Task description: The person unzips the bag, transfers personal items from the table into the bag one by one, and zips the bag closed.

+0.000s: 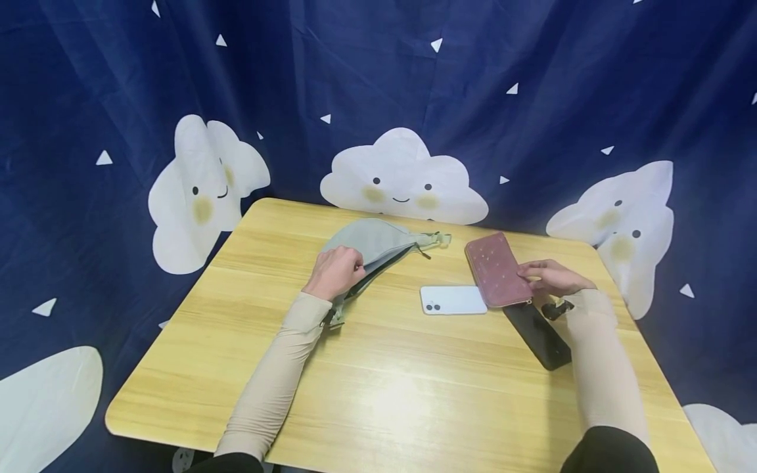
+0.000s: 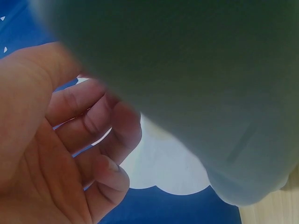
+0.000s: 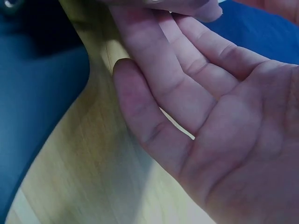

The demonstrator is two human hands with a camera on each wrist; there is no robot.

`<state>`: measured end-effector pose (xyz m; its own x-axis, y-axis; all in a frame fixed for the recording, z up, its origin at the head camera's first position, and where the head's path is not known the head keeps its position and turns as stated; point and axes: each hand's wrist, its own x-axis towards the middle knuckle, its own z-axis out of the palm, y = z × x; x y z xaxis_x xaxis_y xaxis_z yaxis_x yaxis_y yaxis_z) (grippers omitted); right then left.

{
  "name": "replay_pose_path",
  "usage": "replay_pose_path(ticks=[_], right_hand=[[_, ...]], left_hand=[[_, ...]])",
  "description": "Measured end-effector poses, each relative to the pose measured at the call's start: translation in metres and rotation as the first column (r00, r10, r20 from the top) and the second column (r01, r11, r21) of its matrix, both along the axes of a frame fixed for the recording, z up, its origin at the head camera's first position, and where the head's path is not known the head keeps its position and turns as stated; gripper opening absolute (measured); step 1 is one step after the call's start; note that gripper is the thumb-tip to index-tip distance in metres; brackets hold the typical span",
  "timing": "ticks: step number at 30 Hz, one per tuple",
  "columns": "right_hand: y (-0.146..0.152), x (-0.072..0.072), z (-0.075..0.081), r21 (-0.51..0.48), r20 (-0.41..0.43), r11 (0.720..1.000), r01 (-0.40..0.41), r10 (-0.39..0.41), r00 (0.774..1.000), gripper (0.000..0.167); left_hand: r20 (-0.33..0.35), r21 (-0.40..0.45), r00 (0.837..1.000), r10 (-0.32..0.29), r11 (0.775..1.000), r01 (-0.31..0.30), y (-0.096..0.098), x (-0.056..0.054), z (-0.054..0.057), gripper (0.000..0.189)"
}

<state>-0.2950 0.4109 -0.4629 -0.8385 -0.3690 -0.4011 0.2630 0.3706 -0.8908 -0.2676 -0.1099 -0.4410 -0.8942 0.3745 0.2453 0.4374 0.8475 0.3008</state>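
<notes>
A pale grey-green waist bag (image 1: 371, 238) lies on the table with its zip side facing me. My left hand (image 1: 337, 270) grips the near left edge of its opening. In the left wrist view the bag (image 2: 210, 102) looms large and blurred, and the left hand (image 2: 70, 121) has curled fingers; its fingertips are partly hidden. My right hand (image 1: 552, 276) pinches the right edge of a dark-red zip wallet (image 1: 497, 269). The right wrist view shows this hand (image 3: 210, 102) with its fingers reaching to the wallet's edge at the top.
A white phone (image 1: 452, 300) lies left of the wallet, close against it. Partly covered by the wallet is a black oblong thing (image 1: 538, 335), its kind unclear. The wooden table (image 1: 378, 394) has rounded corners; a blue cloud-patterned curtain (image 1: 378, 79) hangs behind.
</notes>
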Motion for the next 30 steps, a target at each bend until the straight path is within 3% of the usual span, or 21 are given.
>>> replay_pose_path(ticks=[6, 12, 21, 25, 30], right_hand=[[-0.001, 0.005, -0.001, -0.016, 0.016, 1.0, -0.001, 0.001, 1.0, 0.028], [-0.001, 0.009, 0.0, -0.078, 0.033, 0.997, 0.019, -0.016, 0.999, 0.021], [-0.007, 0.016, 0.0, -0.126, 0.11, 0.984, 0.123, -0.11, 0.988, 0.025], [-0.006, 0.021, -0.003, -0.187, 0.182, 0.965, 0.186, -0.152, 0.971, 0.026], [-0.009, 0.025, -0.006, -0.313, 0.183, 0.924, 0.218, -0.167, 0.969, 0.034]], left_hand=[[0.007, -0.001, 1.0, -0.004, 1.0, 0.004, 0.0, 0.0, 0.0, 0.035], [0.009, -0.006, 1.0, -0.001, 1.0, 0.001, 0.0, 0.0, 0.0, 0.037], [0.006, -0.003, 1.0, 0.003, 1.0, -0.003, 0.0, 0.0, -0.001, 0.036], [0.003, 0.003, 1.0, -0.001, 1.0, 0.001, 0.001, 0.0, -0.001, 0.038], [0.006, 0.007, 1.0, 0.0, 1.0, 0.0, 0.001, -0.001, -0.001, 0.04]])
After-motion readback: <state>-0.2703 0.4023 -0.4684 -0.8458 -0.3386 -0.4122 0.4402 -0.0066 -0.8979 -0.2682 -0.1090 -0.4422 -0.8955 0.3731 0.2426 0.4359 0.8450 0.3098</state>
